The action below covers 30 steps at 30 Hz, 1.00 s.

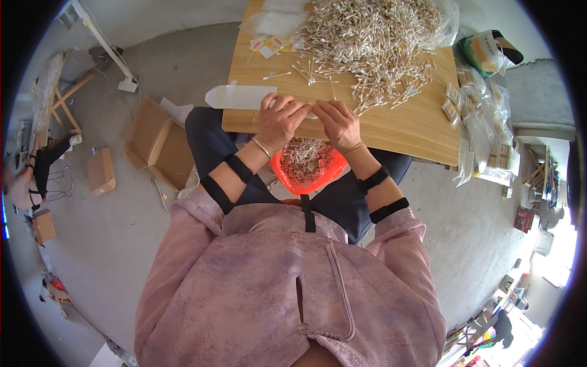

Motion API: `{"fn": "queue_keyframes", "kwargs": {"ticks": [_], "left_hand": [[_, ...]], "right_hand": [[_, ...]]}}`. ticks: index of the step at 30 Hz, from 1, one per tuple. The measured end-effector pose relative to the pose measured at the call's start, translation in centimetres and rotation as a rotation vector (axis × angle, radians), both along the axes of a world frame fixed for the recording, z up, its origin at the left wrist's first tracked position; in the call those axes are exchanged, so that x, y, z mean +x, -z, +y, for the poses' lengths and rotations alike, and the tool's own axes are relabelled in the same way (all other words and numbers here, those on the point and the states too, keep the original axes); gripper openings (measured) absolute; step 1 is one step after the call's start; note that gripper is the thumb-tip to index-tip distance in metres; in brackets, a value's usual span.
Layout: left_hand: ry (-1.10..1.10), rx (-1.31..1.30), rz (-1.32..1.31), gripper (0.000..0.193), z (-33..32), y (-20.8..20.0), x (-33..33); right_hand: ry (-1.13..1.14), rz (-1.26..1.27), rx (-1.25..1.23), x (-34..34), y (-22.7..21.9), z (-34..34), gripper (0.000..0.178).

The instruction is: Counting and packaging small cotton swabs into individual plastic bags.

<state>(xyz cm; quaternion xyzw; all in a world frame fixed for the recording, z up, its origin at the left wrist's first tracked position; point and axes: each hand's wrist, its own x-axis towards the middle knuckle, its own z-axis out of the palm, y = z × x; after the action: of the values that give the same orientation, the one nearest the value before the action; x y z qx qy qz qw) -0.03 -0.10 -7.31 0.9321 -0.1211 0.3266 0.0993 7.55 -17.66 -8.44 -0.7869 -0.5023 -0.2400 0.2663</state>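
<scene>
At the table's near edge, my left hand (281, 120) and my right hand (339, 126) meet almost fingertip to fingertip. Both have their fingers pinched closed around a small pale piece (312, 113), mostly hidden, whose kind I cannot make out. A flat white strip (235, 96) with a pointed end lies beside my left hand and overhangs the table's left edge. Beyond my hands rises a large heap of cotton swabs (373, 43), with loose ones scattered toward me. Below my wrists, an orange-red plastic bag (282, 174) full of more cotton swabs sits between my legs.
The wooden table (422, 134) bears clear plastic packaging (275, 23) and a small printed card (267, 47) at its far left. Small packs (451, 113) and plastic bags (489, 116) crowd its right side. An opened cardboard box (160, 144) stands on the floor at left.
</scene>
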Motion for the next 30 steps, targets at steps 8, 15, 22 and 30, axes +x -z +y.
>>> {"fn": "queue_keyframes", "kwargs": {"ticks": [8, 15, 22, 30], "left_hand": [[0.014, -0.005, -0.004, 0.021, -0.1, 0.8, -0.2], [0.03, 0.008, -0.005, 0.022, 0.8, 0.3, -0.2], [-0.014, 0.019, -0.007, 0.023, 0.4, 0.7, -0.6], [-0.046, 0.048, -0.009, 0.024, 0.3, 0.8, -1.0]], "right_hand": [[0.025, -0.012, -0.009, -0.1, 0.6, -0.5, 0.035], [-0.004, 0.002, 0.004, -0.3, 0.3, -0.6, 0.035], [0.03, -0.027, 0.0, -0.4, 0.6, -0.5, 0.036], [0.034, -0.022, 0.005, -0.6, 0.7, -0.5, 0.035]]}}
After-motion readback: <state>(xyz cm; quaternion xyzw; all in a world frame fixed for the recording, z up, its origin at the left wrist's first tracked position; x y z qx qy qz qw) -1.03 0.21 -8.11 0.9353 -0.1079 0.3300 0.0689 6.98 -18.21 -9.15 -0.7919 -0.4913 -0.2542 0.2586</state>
